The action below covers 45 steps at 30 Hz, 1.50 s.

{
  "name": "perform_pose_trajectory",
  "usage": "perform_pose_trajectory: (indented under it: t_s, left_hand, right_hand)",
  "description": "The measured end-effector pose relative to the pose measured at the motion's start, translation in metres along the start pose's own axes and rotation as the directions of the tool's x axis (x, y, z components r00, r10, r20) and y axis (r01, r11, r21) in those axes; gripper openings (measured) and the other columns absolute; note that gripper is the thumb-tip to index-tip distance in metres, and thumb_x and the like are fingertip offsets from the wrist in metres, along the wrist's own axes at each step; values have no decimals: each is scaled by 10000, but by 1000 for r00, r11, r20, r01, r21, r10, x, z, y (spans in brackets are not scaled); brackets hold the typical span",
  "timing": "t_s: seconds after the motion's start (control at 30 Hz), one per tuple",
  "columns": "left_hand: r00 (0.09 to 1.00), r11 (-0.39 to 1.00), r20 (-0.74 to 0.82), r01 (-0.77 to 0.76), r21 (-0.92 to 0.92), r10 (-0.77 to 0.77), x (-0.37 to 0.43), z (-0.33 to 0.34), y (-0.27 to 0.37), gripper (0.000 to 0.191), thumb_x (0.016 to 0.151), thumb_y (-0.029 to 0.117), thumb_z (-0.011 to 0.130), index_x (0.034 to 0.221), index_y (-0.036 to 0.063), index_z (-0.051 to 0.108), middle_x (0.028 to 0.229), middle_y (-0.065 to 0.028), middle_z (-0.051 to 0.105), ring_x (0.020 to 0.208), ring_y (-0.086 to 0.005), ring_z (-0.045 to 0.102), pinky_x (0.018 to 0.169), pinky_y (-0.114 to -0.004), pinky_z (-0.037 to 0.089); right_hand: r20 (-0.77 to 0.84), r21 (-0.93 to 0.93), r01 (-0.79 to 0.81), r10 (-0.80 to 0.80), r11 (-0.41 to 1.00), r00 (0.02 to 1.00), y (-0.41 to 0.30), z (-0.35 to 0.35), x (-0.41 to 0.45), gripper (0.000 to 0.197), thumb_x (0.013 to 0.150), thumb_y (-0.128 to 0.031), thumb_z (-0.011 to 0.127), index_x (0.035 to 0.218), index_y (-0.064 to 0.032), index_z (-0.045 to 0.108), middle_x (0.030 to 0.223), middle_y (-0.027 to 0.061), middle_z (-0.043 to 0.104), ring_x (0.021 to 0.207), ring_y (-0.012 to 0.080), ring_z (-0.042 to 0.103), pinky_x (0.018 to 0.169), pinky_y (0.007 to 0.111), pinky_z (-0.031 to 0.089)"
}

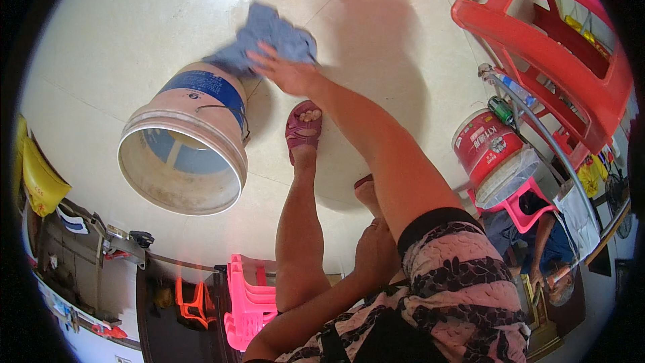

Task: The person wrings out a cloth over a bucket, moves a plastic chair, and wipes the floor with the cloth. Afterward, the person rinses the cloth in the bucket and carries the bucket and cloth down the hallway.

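With fingers spread, my right hand (287, 71) holds a crumpled grey-blue cloth (274, 33) beneath it, against the pale tiled floor; hand and cloth are slightly blurred. My left hand (377, 249) rests low by my right leg, its fingers partly hidden, so its grip is unclear. Left of my feet, a pinkish-white plastic bucket (201, 91) with a blue band and wire handle has its wide mouth towards me, with liquid visible inside. The cloth's lower left edge reaches the far side of the bucket. A purple-red sandal (304, 129) on my left foot is just below my right hand.
At right are red plastic chairs (544, 45), a red bucket (486, 141), a green can (500, 109), a pink stool (529, 207) and a seated person (544, 257). Stacked pink stools (247, 297) stand near my left side. A yellow bag (43, 181) lies far left.
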State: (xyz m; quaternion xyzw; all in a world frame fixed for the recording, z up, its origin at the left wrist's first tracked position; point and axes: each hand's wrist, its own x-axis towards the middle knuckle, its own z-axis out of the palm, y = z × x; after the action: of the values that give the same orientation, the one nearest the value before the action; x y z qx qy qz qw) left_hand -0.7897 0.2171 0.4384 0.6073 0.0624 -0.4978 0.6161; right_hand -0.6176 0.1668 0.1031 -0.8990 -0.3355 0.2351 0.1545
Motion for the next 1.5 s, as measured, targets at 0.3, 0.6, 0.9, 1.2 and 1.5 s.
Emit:
perform_pose_trajectory:
  t_s: [0.3,0.6,0.9,1.2,1.5]
  left_hand:
    - [991,946,23,-131,297,130,4,13,-5,254,742,127,630,951,17,535,916,-164,539,846,-339,567,671,-419,469]
    - [994,963,53,-105,247,95,2,39,-24,295,707,85,603,978,-27,573,974,-195,558,868,-377,548,726,-434,454]
    - [992,853,79,-124,507,97,-4,84,-73,291,738,129,624,989,2,549,913,-165,521,838,-342,542,704,-428,456]
    - [1000,782,6,-18,624,18,-27,111,-140,297,801,144,622,1056,21,533,957,-151,536,877,-329,536,738,-415,447]
    - [976,750,214,-111,652,-42,-50,88,-171,344,803,139,622,1105,5,525,984,-182,540,906,-351,535,764,-417,446]
  right_hand:
    - [-379,-81,-573,507,815,774,93,-27,-117,478,805,-145,569,1274,-127,477,1469,111,257,1336,390,220,1048,545,266]
    - [-246,290,-68,143,955,959,20,46,13,544,804,-17,476,1322,-185,473,1521,-10,176,1408,272,118,1136,340,212]
    - [0,218,-182,187,959,982,-18,54,-134,445,861,-147,485,1300,-213,500,1508,-56,221,1409,186,124,1131,284,221]
    - [-262,81,-699,691,711,673,67,109,-382,614,833,-35,421,1381,-307,376,1518,13,192,1386,341,164,1081,453,296]
    - [-475,289,-940,880,183,26,24,189,-371,433,830,-93,513,1259,-147,504,1447,147,300,1328,417,230,1019,592,248]
